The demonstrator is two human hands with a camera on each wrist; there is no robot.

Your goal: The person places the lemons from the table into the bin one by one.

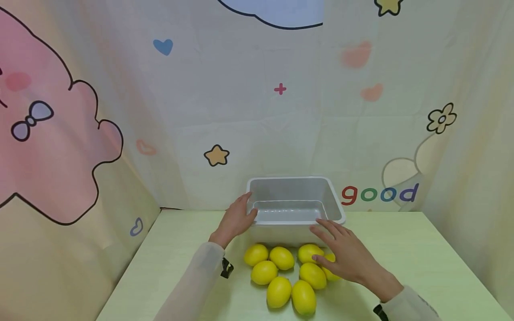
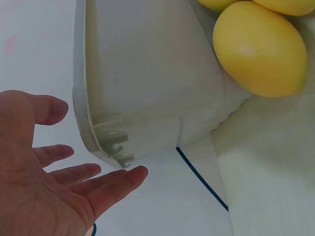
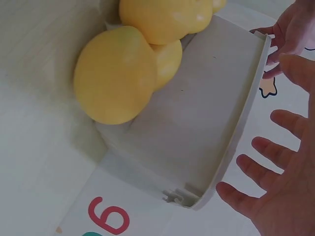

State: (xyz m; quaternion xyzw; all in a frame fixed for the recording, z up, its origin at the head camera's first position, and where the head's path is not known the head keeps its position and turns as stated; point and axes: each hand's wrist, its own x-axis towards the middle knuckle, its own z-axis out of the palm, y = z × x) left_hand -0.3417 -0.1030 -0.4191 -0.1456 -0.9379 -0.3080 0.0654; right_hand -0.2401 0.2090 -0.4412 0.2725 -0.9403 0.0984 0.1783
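A pale grey plastic bin [image 1: 287, 234] stands against the back curtain, its open top facing up. At its left side is my left hand [image 1: 234, 218], fingers spread by the rim; in the left wrist view the same hand [image 2: 54, 196] has its fingertips close to the rim corner, and whether they touch cannot be told. My right hand [image 1: 349, 254] hovers over the front right of the bin, fingers apart and holding nothing. Several yellow lemons [image 1: 279, 292] lie in front of the bin, one lemon [image 1: 332, 271] partly hidden behind the right hand.
The light wood-toned table [image 1: 401, 254] extends to both sides of the bin. Behind it hangs a printed curtain [image 1: 249, 98] with stars, hearts and the word "good" [image 1: 379, 194]. The lemons sit close to the bin's front wall.
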